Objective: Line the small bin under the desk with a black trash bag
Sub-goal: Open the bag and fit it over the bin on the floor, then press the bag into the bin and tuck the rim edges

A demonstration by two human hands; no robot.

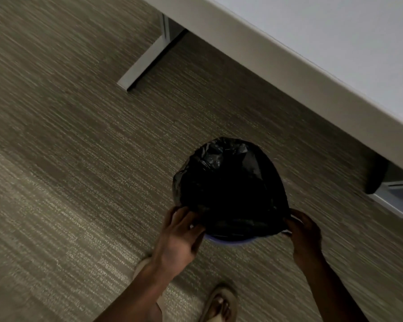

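Note:
A black trash bag (230,187) is spread over the mouth of a small round bin, whose bluish rim (228,241) shows only along the near edge. The bin stands on the carpet just in front of the desk's edge. My left hand (179,238) grips the bag at the rim's near left side. Over on the near right side, my right hand (305,235) pinches the bag's edge. The bin's walls are hidden under the plastic.
A white desk top (312,54) runs diagonally across the upper right. One desk foot (144,63) lies on the carpet at upper centre, another (396,201) at the right edge beside a dark object. My sandalled foot (219,303) stands below the bin.

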